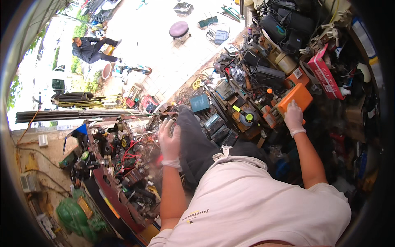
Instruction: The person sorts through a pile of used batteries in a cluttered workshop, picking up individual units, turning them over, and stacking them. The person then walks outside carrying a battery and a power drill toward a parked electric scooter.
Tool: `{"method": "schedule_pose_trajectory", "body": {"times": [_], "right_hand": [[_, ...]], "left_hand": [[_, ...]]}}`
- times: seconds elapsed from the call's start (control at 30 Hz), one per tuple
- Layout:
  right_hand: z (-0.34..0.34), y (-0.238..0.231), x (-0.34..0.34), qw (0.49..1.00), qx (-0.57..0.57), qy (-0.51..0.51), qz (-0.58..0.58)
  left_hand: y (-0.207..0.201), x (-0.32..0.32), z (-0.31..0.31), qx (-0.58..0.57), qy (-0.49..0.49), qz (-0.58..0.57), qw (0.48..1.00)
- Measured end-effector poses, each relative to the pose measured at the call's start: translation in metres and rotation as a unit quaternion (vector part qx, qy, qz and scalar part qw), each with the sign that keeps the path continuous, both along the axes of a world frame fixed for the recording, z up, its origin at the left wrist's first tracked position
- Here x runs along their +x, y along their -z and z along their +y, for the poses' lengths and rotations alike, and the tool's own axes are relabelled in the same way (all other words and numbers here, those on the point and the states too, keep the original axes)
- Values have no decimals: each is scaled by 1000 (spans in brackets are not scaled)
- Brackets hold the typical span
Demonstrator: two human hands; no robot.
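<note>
My right hand (293,117), in a thin whitish glove, grips the near edge of an orange box (299,96), fingers lying over its top. The box is tilted among piled tools and parts on the right; its underside is hidden. My left hand (169,144), gloved alike, is raised beside my dark-trousered leg, fingers apart and nothing in them. Left of that hand lies a heap of cables and metal parts (131,152). Between my hands and farther off are a teal box (199,103) and a round grey tool with yellow-green parts (248,117).
A red box (326,72) stands in the right-hand pile, below black cases with cables (279,24). A round purple stool (179,29) is on the bright paving ahead. Another person (92,49) sits far left. A green figure (76,216) is at the lower left.
</note>
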State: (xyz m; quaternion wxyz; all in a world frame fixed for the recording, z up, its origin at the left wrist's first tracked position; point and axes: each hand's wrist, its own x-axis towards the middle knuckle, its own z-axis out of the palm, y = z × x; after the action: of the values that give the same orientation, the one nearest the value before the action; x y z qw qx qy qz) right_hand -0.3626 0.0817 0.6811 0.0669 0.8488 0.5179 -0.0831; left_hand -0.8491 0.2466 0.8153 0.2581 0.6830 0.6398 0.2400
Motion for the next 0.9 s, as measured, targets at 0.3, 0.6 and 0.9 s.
{"method": "schedule_pose_trajectory", "body": {"times": [0.3,0.6,0.9], "right_hand": [[24,-7,-31,979,-92,169,-63],[386,-173,-195,875,-54,294,381],[686,-481,-299,733,450,-420,290]], "left_hand": [[180,-83,259,-109,15,-57,992],[187,-137,451,-245,3,-14,970],[173,-197,609,-245,-3,28,969]]}}
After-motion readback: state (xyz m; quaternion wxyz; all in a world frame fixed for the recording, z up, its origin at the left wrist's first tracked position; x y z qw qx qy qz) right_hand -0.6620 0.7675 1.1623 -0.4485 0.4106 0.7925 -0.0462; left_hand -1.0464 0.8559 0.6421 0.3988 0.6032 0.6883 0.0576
